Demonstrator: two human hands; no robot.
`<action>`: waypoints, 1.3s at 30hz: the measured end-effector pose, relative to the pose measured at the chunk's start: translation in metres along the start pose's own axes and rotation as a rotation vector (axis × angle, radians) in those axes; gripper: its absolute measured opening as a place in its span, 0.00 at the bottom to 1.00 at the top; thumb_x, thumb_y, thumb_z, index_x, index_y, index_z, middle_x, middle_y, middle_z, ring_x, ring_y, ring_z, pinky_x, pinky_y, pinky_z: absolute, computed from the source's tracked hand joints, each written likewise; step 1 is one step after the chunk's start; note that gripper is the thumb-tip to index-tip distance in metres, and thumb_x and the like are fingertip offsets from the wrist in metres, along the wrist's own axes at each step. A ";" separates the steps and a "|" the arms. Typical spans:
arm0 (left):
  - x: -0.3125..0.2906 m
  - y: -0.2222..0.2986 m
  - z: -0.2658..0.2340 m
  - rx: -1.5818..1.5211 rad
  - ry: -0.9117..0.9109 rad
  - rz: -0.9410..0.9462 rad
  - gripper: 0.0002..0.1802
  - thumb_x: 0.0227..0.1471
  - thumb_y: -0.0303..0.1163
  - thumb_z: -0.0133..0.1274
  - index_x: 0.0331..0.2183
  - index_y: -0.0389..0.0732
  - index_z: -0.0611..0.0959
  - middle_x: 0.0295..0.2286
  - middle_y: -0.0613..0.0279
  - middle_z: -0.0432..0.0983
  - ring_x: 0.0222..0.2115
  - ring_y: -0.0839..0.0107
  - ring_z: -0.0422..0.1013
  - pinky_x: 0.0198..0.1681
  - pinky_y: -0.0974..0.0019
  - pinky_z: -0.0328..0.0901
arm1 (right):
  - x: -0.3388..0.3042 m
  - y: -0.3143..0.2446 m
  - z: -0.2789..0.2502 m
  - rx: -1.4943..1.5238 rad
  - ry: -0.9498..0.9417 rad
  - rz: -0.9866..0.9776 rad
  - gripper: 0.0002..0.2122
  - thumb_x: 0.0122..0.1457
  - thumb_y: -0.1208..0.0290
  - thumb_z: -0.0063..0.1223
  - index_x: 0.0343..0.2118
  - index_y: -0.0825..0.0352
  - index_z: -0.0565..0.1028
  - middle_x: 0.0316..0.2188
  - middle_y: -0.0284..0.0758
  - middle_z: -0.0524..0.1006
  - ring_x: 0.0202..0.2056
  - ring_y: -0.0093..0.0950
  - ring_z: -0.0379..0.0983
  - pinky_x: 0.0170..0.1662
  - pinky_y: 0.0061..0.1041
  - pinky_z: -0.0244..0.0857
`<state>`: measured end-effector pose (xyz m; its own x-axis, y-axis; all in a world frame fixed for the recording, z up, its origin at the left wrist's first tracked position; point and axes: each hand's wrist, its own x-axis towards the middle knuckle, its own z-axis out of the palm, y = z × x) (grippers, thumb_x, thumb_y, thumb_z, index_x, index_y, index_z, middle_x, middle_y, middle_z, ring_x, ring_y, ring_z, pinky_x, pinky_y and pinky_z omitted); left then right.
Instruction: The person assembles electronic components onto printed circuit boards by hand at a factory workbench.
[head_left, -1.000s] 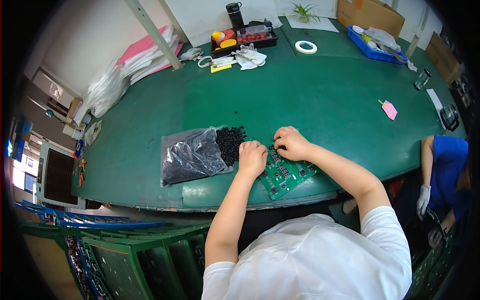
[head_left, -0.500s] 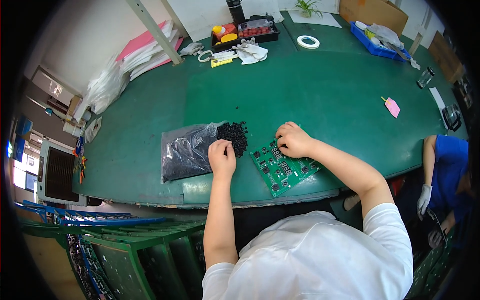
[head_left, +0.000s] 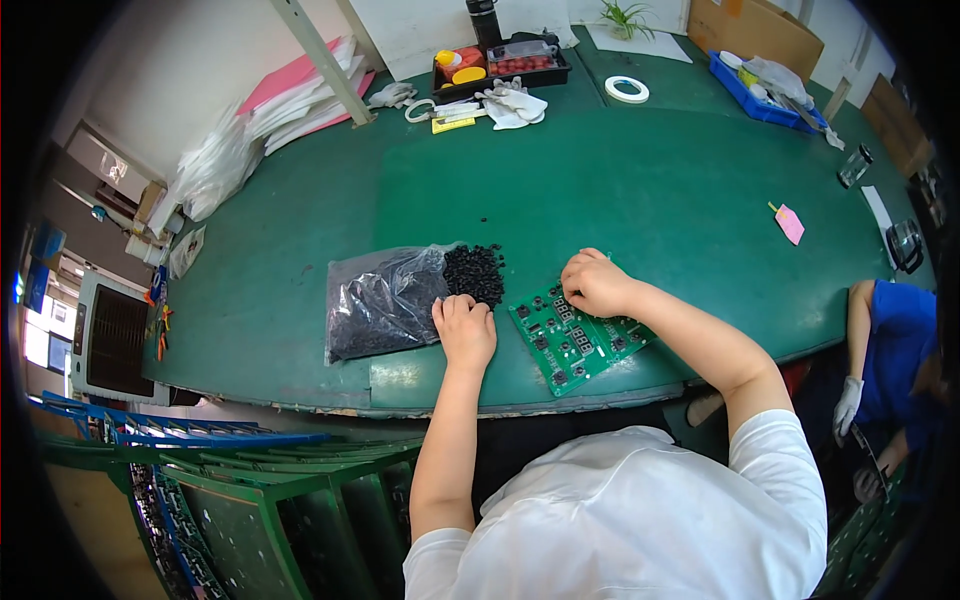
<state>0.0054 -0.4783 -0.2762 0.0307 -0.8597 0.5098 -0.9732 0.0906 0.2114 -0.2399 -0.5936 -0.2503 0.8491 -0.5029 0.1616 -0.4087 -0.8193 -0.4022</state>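
A green circuit board [head_left: 553,352] lies at a slant near the table's front edge, carrying two digit displays and several black round-topped parts. Over its far edge, my right hand [head_left: 600,287] is curled with the fingertips turned down; whatever they grip, if anything, is hidden. To the left, a clear plastic bag [head_left: 385,305] full of small black parts lies on its side. A heap of small black caps [head_left: 474,272] spreads from its mouth. My left hand [head_left: 466,330] rests palm down at the heap's near edge, fingers slightly apart and touching the caps.
A single black cap [head_left: 484,219] lies beyond the heap. Along the back stand a black tray [head_left: 505,84], a roll of white tape [head_left: 626,90] and a blue bin [head_left: 757,103]. At the right, a gloved co-worker [head_left: 895,340] sits by the table. Green racks [head_left: 290,500] stand at lower left.
My left hand has shifted right, from the bag's mouth to the heap's near edge, and its fingers have spread. The right hand stays over the board. The whole view has moved slightly.
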 end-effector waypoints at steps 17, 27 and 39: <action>-0.022 0.024 -0.009 -0.337 -0.038 -0.115 0.03 0.47 0.24 0.51 0.29 0.39 0.76 0.27 0.55 0.74 0.31 0.53 0.69 0.35 0.53 0.62 | 0.124 -0.002 0.050 -0.137 -0.022 0.224 0.05 0.47 0.70 0.50 0.27 0.63 0.76 0.27 0.40 0.78 0.33 0.41 0.75 0.35 0.41 0.68; 0.003 0.072 -0.006 -0.265 -0.227 0.102 0.03 0.40 0.30 0.58 0.22 0.43 0.82 0.23 0.63 0.75 0.31 0.62 0.69 0.43 0.57 0.57 | 0.037 -0.010 0.004 0.144 0.099 0.047 0.02 0.47 0.74 0.51 0.24 0.65 0.74 0.25 0.38 0.75 0.31 0.40 0.72 0.35 0.39 0.66; -0.002 0.084 -0.007 -0.121 -0.207 0.195 0.04 0.41 0.31 0.57 0.21 0.41 0.81 0.23 0.60 0.72 0.33 0.61 0.69 0.50 0.50 0.57 | -0.001 -0.037 0.008 0.018 0.051 -0.141 0.03 0.44 0.71 0.57 0.22 0.62 0.76 0.27 0.32 0.72 0.38 0.34 0.68 0.44 0.36 0.60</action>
<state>-0.0744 -0.4651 -0.2534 -0.2132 -0.9031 0.3728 -0.9217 0.3125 0.2298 -0.2230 -0.5605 -0.2429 0.8792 -0.3970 0.2633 -0.2800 -0.8779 -0.3885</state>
